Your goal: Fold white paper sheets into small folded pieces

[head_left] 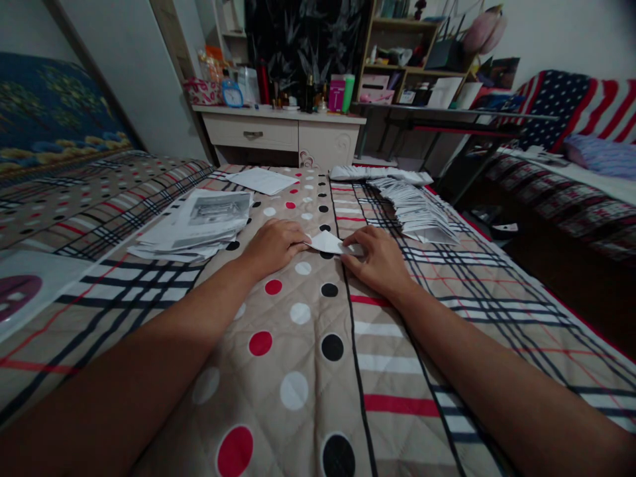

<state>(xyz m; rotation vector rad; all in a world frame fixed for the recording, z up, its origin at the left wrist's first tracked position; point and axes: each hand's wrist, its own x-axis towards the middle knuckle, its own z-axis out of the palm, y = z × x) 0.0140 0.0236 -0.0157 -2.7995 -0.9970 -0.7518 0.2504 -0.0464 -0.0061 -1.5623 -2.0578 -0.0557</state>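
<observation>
I count, before the dresser (275, 136), two hands (273, 248), one held paper (326, 242), two flat-paper lots (218, 211), two folded-paper rows (422, 209); atop it, one clock (232, 93).

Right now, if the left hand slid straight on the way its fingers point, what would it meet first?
The folded white paper, already at the left hand's fingertips; just beyond it, probably the right hand, though depth is hard to judge here.
</observation>
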